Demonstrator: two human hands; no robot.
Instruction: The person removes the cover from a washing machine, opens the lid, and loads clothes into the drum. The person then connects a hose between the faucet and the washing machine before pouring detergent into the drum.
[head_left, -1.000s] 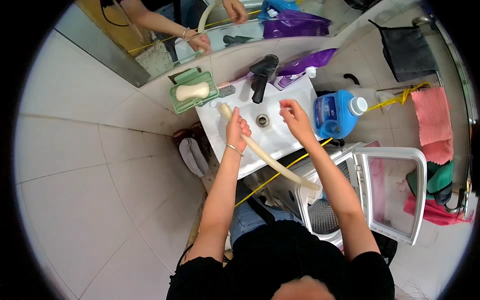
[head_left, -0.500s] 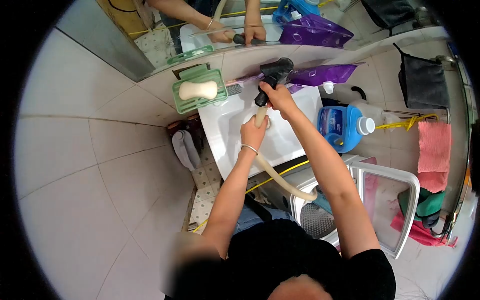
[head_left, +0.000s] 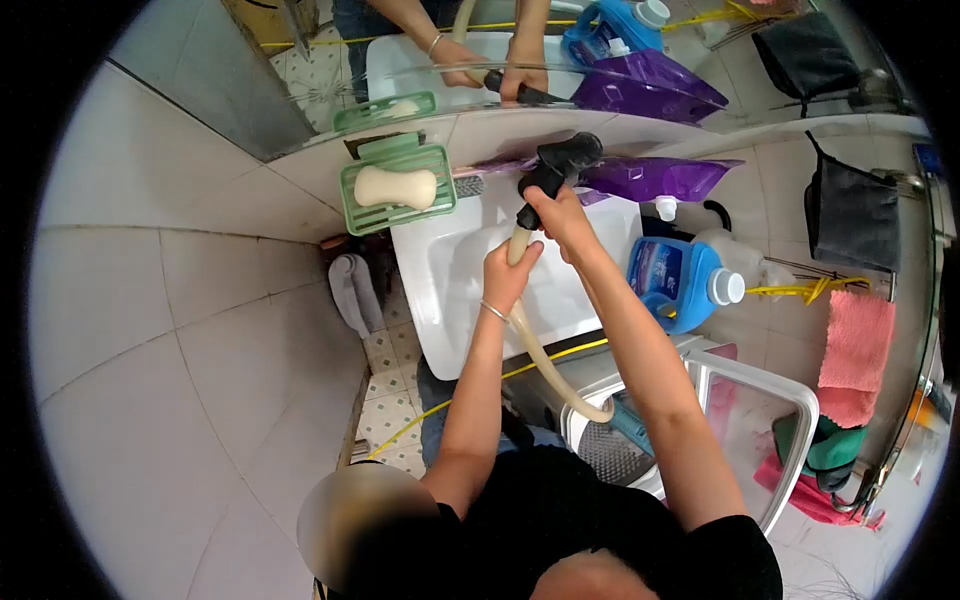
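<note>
Over the white sink (head_left: 420,275), my right hand (head_left: 562,218) is closed around the lower part of a black faucet (head_left: 568,153). A translucent beige hose (head_left: 538,352) meets the faucet's lower end. Just below that joint my left hand (head_left: 506,278) is wrapped around the hose, its thumb pointing up towards my right hand. From there the hose curves down to the open washing machine (head_left: 600,455) beneath my right forearm. My fingers partly hide the joint.
A green soap dish (head_left: 350,215) with a bar of soap (head_left: 394,188) hangs at the left. Beside the sink stand a purple pouch (head_left: 655,180) and a blue detergent bottle (head_left: 665,280). The washer's raised lid (head_left: 808,430) is at right. A mirror (head_left: 480,95) spans the back.
The view has shifted slightly, so the sink and bottle sit a little differently. My left thumb now sticks up along the hose. Both hands keep their hold.
</note>
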